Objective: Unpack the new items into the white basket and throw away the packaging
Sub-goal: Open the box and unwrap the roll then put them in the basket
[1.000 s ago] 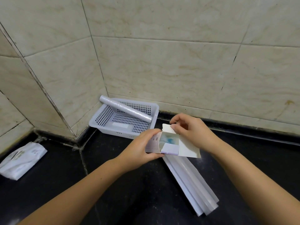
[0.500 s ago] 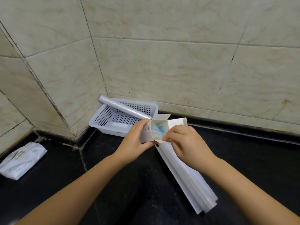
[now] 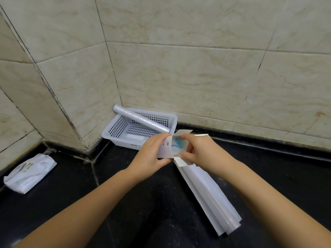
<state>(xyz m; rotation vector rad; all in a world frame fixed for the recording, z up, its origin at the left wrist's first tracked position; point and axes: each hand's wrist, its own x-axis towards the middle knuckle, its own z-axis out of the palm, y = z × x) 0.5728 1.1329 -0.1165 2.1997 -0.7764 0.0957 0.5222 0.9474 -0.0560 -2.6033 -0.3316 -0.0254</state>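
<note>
My left hand (image 3: 152, 153) grips a small white carton (image 3: 165, 148) by its side, its open end turned toward me. A pale blue item (image 3: 177, 144) shows inside the opening. My right hand (image 3: 198, 151) has its fingers pinched at the carton's mouth, on the item and the flaps. The white basket (image 3: 114, 130) stands just behind the hands in the tiled corner. A silvery wrapped roll (image 3: 141, 120) lies slanted across the basket, one end sticking over the back rim.
A long white empty box (image 3: 207, 192) lies flat on the black counter, running from under my right hand to the lower right. A white plastic pack (image 3: 29, 173) lies at the far left. Tiled walls close in the back and left.
The carton's end flaps have been folded open, and both hands have carried it up toward the basket. My right hand has shifted from the top flap to the carton's mouth.
</note>
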